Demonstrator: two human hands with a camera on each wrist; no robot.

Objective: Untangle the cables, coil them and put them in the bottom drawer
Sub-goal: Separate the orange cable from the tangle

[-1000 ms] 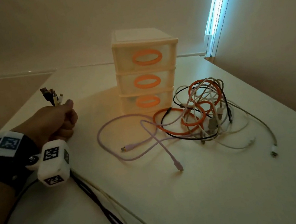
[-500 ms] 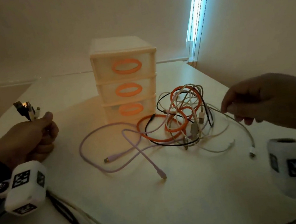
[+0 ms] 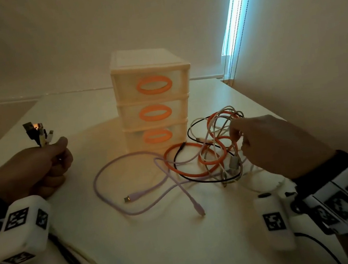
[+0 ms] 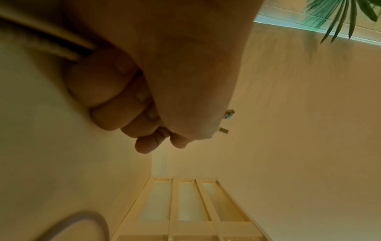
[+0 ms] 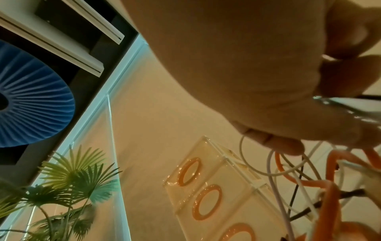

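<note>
Several cable plugs [image 3: 39, 135] stand clenched in the left hand [image 3: 31, 169], fist resting on the table [image 3: 164, 257] at the near left. The right hand [image 3: 276, 143] reaches into the tangle of cables [image 3: 214, 148] right of the drawer unit [image 3: 153, 103], fingers curled on a white strand; whether they grip it I cannot tell. Recommended: lift one strand slowly, following it to its plug, not yanking knots tighter.

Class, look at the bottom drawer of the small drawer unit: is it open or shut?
Shut. The bottom drawer sits flush with the two above it in the drawer unit, its orange handle in line with theirs.
</note>
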